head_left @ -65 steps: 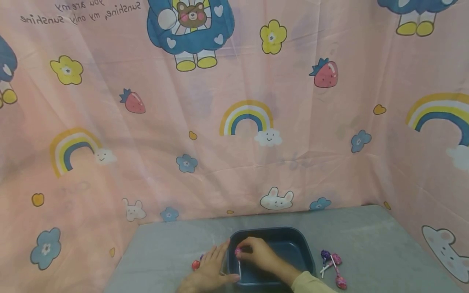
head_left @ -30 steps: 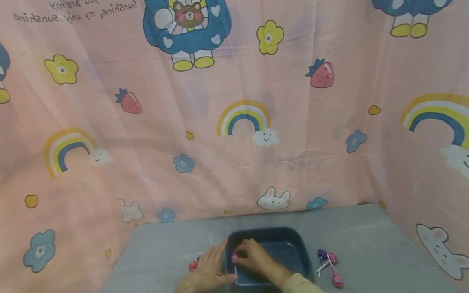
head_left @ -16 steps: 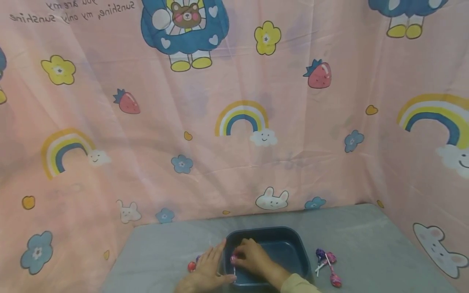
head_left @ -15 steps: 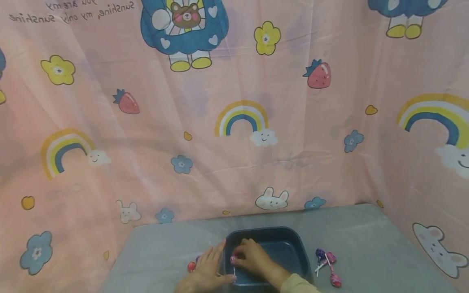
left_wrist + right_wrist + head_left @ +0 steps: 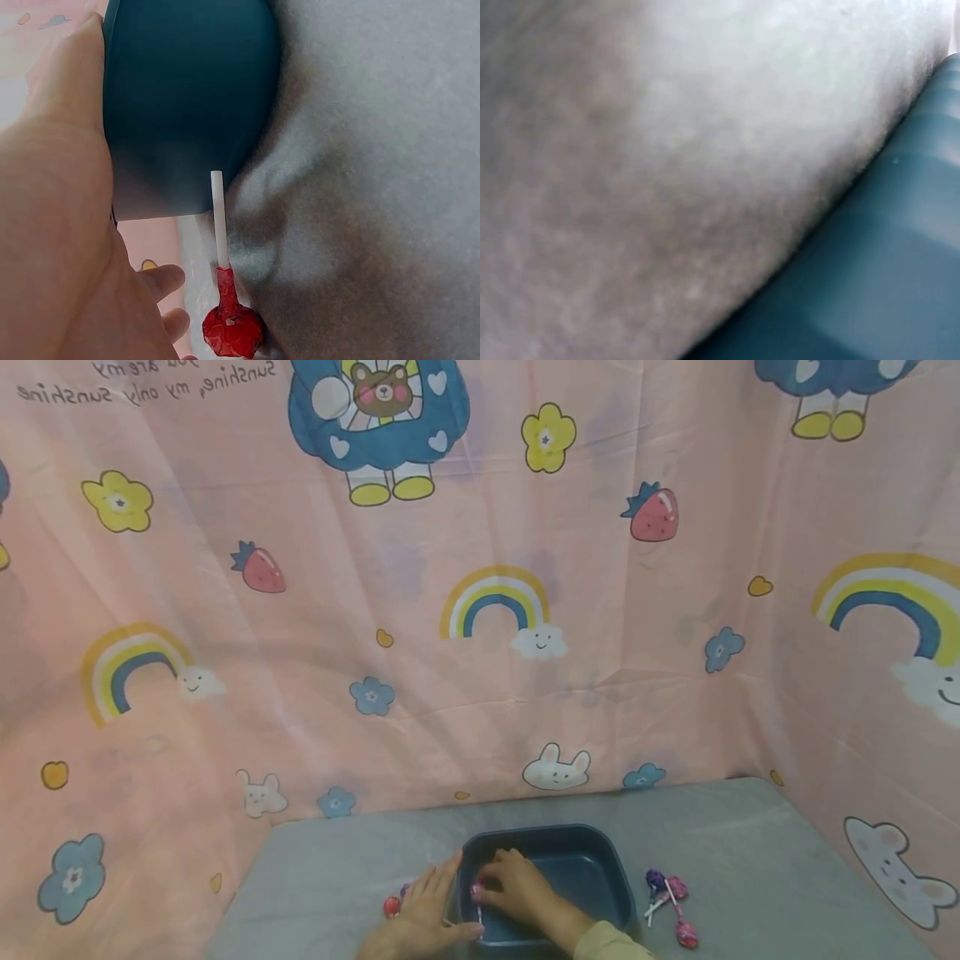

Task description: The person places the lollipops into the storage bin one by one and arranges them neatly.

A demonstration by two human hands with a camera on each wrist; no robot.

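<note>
A dark blue rectangular tray (image 5: pixel 592 877) stands on the grey table in the head view. Inside it, by the left wall, my right hand (image 5: pixel 521 887) pinches the pink wrapped head of a lollipop (image 5: pixel 477 890), whose white stick points toward me. My left hand (image 5: pixel 422 912) lies against the tray's left side with straight fingers, its thumb reaching over the rim near the stick's end. Below that palm, the left wrist view shows a red lollipop (image 5: pixel 232 330) on the table beside the tray wall (image 5: pixel 187 97). The right wrist view holds only blurred cloth and the tray's outside (image 5: pixel 900 262).
Right of the tray lie a purple lollipop (image 5: pixel 656 880) and pink lollipops (image 5: pixel 686 935), their white sticks crossing. A purple bit (image 5: pixel 405 889) shows beside my left fingers, partly hidden. A pink printed curtain (image 5: pixel 480 710) hangs behind the table (image 5: pixel 345 852).
Since the oldest frame my right hand has brought the lollipop slightly nearer to me inside the tray. Over the last second both hands stay nearly still; the head view has shifted a little.
</note>
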